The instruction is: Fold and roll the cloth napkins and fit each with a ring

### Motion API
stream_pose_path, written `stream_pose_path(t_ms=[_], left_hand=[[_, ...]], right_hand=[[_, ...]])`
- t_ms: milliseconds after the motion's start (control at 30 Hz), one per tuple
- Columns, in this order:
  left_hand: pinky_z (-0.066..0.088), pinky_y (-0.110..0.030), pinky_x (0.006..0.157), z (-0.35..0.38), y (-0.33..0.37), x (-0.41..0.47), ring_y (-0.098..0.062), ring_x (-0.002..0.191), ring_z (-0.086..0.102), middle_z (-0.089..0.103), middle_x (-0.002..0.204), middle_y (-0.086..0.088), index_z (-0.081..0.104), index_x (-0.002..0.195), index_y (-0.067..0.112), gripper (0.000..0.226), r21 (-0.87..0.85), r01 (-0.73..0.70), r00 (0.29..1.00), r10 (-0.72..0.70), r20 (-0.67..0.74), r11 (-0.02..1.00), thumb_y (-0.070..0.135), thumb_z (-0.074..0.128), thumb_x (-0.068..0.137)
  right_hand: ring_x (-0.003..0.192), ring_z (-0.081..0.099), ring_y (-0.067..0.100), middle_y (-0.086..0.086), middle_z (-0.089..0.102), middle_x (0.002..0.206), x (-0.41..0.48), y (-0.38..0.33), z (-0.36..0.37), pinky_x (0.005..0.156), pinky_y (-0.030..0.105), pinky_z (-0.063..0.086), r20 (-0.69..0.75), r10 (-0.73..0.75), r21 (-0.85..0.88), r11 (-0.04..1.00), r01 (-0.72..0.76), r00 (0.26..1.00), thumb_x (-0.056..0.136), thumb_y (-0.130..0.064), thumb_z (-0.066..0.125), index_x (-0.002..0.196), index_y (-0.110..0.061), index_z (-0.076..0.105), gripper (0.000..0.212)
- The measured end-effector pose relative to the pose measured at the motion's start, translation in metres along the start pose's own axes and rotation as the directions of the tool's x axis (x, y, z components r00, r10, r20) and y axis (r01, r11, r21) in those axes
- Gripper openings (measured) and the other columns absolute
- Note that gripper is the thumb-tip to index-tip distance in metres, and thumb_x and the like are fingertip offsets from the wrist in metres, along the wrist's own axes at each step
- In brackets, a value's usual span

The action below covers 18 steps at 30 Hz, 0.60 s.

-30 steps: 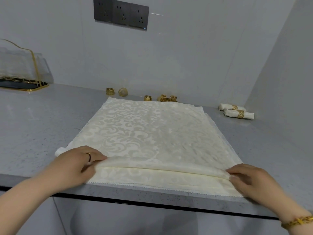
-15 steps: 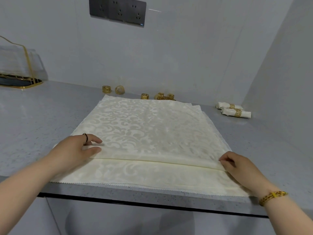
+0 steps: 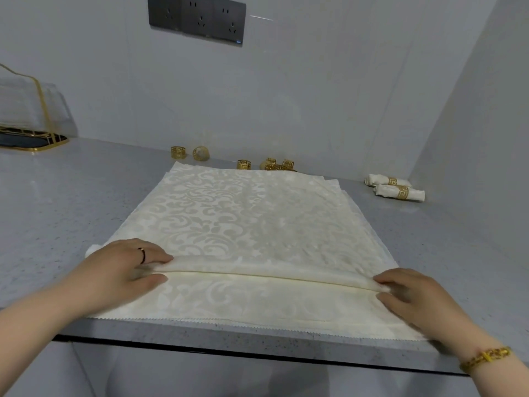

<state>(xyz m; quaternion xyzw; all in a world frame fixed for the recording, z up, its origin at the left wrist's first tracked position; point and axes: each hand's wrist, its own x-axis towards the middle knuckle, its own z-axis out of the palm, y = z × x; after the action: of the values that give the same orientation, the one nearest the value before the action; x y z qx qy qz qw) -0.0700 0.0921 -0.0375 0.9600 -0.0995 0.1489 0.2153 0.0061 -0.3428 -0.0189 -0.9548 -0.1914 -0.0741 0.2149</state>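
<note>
Near edge of grey countertop (image 3: 57,202): top cream damask napkin (image 3: 243,213) of the stack, near portion folded into a low ridge (image 3: 272,272) running left to right. Left hand (image 3: 123,270) pinches its left end, thumb under, fingers over; right hand (image 3: 412,296) pinches the right end. Versus 0.5 s earlier: ridge fuller, raised; hands at same ends. Beyond: loose gold napkin rings (image 3: 243,164) by the wall; two ringed rolled napkins (image 3: 400,191) far right.

One wide-angle camera worn on the head looks forward and down from close over the near edge of the speckled grey counter (image 3: 57,202), facing the pale grey back wall (image 3: 315,96), with the cream damask cloth napkin (image 3: 243,219) filling mid-frame.
</note>
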Motion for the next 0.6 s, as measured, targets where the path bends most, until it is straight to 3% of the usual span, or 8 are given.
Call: stream_pose_path(t_ms=[67, 167, 233, 333, 400, 467, 533, 600], left_hand=[[0.036, -0.009, 0.079, 0.001, 0.003, 0.003, 0.013, 0.089, 0.051, 0.055, 0.083, 0.046, 0.043, 0.083, 0.056, 0.015, -0.025, 0.054, 0.998, -0.055, -0.010, 0.998, 0.056, 0.052, 0.070], [0.038, -0.013, 0.074, 0.006, 0.004, 0.012, -0.003, 0.089, 0.054, 0.056, 0.089, 0.025, 0.052, 0.080, 0.045, 0.027, -0.209, 0.172, 0.976, -0.194, -0.094, 0.963, 0.020, 0.060, 0.086], [0.038, -0.013, 0.071, 0.007, 0.003, 0.019, -0.010, 0.088, 0.056, 0.061, 0.090, 0.012, 0.055, 0.080, 0.040, 0.029, -0.310, 0.234, 0.957, -0.274, -0.093, 0.921, 0.012, 0.060, 0.085], [0.035, -0.026, 0.076, 0.007, 0.002, 0.028, -0.018, 0.092, 0.053, 0.060, 0.097, -0.004, 0.051, 0.079, 0.039, 0.028, -0.317, 0.311, 0.936, -0.347, -0.062, 0.896, 0.013, 0.060, 0.085], [0.033, -0.026, 0.078, 0.008, 0.002, 0.033, -0.017, 0.094, 0.050, 0.056, 0.100, -0.004, 0.048, 0.079, 0.039, 0.026, -0.276, 0.345, 0.928, -0.370, -0.041, 0.897, 0.016, 0.061, 0.085], [0.032, -0.023, 0.076, 0.007, 0.005, 0.037, -0.013, 0.092, 0.048, 0.054, 0.098, 0.004, 0.047, 0.081, 0.037, 0.021, -0.138, 0.359, 0.928, -0.368, -0.051, 0.923, 0.021, 0.061, 0.084], [0.031, -0.016, 0.070, 0.006, 0.007, 0.038, -0.010, 0.090, 0.049, 0.054, 0.090, 0.013, 0.050, 0.081, 0.035, 0.021, -0.060, 0.290, 0.953, -0.294, -0.068, 0.955, 0.019, 0.062, 0.083], [0.035, -0.018, 0.076, 0.006, 0.005, 0.035, -0.010, 0.087, 0.052, 0.050, 0.083, 0.025, 0.057, 0.076, 0.037, 0.027, 0.004, 0.170, 0.982, -0.169, -0.082, 0.985, 0.011, 0.064, 0.082]], right_hand=[[0.087, 0.051, 0.004, -0.017, 0.053, 0.090, 0.005, -0.002, -0.002, 0.073, 0.007, 0.035, 0.018, 0.066, 0.049, 0.997, -0.067, 0.998, 0.084, -0.014, 0.062, 0.092, -0.030, 0.056, 0.018], [0.073, 0.051, -0.001, -0.014, 0.058, 0.080, 0.017, -0.005, -0.004, 0.061, 0.001, 0.038, -0.007, 0.159, 0.168, 0.973, -0.156, 0.987, 0.087, -0.009, 0.057, 0.083, -0.024, 0.060, 0.016], [0.071, 0.050, 0.001, -0.010, 0.058, 0.076, 0.027, -0.006, -0.004, 0.059, 0.003, 0.038, 0.001, 0.192, 0.220, 0.957, -0.187, 0.981, 0.088, -0.007, 0.055, 0.083, -0.017, 0.061, 0.013], [0.076, 0.051, 0.013, -0.007, 0.056, 0.079, 0.039, -0.004, 0.003, 0.063, 0.014, 0.037, 0.033, 0.202, 0.196, 0.959, -0.205, 0.979, 0.088, -0.008, 0.054, 0.076, -0.021, 0.055, 0.018], [0.083, 0.050, 0.017, -0.010, 0.052, 0.081, 0.043, -0.003, 0.008, 0.068, 0.023, 0.035, 0.027, 0.200, 0.139, 0.969, -0.202, 0.979, 0.087, -0.010, 0.056, 0.072, -0.026, 0.048, 0.023], [0.086, 0.047, 0.018, -0.011, 0.049, 0.079, 0.044, -0.002, 0.010, 0.075, 0.024, 0.032, -0.034, 0.165, 0.065, 0.985, -0.163, 0.986, 0.085, -0.010, 0.059, 0.068, -0.028, 0.046, 0.028], [0.084, 0.045, 0.018, -0.013, 0.050, 0.074, 0.042, -0.002, 0.011, 0.078, 0.026, 0.029, -0.103, 0.088, -0.044, 0.995, -0.093, 0.991, 0.082, -0.005, 0.062, 0.066, -0.026, 0.052, 0.028], [0.083, 0.047, 0.019, -0.008, 0.058, 0.073, 0.039, -0.001, 0.012, 0.080, 0.027, 0.030, -0.102, 0.020, -0.118, 0.992, -0.032, 0.995, 0.079, 0.001, 0.063, 0.072, -0.017, 0.066, 0.019]])
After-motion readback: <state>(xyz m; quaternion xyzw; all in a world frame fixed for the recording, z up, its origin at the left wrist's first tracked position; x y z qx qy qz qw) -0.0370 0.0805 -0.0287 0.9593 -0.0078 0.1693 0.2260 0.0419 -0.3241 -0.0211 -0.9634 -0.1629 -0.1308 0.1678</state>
